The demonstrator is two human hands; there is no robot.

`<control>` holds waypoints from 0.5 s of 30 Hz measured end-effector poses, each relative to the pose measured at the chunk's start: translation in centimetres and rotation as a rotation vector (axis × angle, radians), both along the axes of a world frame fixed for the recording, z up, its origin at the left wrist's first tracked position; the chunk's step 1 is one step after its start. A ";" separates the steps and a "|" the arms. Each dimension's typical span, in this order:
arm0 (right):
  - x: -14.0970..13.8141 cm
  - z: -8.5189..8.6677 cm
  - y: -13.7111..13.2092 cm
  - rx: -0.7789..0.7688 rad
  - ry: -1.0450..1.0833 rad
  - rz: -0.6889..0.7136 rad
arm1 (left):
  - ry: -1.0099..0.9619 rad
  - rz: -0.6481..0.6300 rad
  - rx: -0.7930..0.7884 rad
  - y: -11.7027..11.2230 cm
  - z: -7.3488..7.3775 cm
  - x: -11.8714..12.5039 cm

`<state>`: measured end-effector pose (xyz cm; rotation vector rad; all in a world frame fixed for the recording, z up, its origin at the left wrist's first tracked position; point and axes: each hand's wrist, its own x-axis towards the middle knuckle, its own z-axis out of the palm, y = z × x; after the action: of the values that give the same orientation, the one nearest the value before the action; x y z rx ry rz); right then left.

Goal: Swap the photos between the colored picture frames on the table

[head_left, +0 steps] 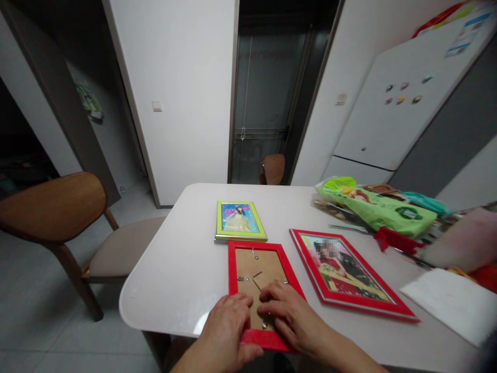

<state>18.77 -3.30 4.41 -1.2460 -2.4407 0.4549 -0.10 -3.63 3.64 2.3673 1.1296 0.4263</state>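
Observation:
A red picture frame (275,248) lies face down at the table's near edge, its brown backing board (267,267) up, with small metal clips around the inside. My left hand (229,326) grips the frame's lower left corner, thumb at the bottom rim and fingers curled over the side onto the board. My right hand (289,316) is closed over the lower right side, its bent fingertips pressed on the board near a clip; what lies under them is hidden. Just beyond is a green picture frame (239,219), face up. To the right lies a larger red picture frame (345,272) with a photo.
On the white table's (171,269) right side are a green plastic package (388,207), a white folded sheet (452,300) and assorted bags. A wooden chair (58,207) stands at the left, another chair (274,168) behind the table. A white fridge (388,114) is at the right.

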 end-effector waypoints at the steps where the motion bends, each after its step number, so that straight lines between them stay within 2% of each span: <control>1: 0.3 0.1 -0.7 -0.005 -0.008 0.017 | 0.005 0.000 -0.006 0.0 0.0 0.0; 6: 0.6 0.9 -2.5 -0.013 -0.015 0.036 | 0.016 -0.005 0.008 0.1 0.0 -0.3; 10: 0.7 0.4 -2.5 -0.028 0.052 0.010 | 0.063 -0.018 0.040 -0.3 0.3 0.3; 12: 1.3 -0.4 -2.2 -0.038 0.172 -0.100 | 0.103 -0.052 0.058 -0.5 0.0 1.2; 15: 2.9 -1.6 -1.5 -0.059 0.413 -0.415 | 0.113 -0.080 0.102 -0.6 -1.2 2.5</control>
<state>21.72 -4.84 2.76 -1.4667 -1.7841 0.5961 2.38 -4.25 2.48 2.5437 1.0820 0.3328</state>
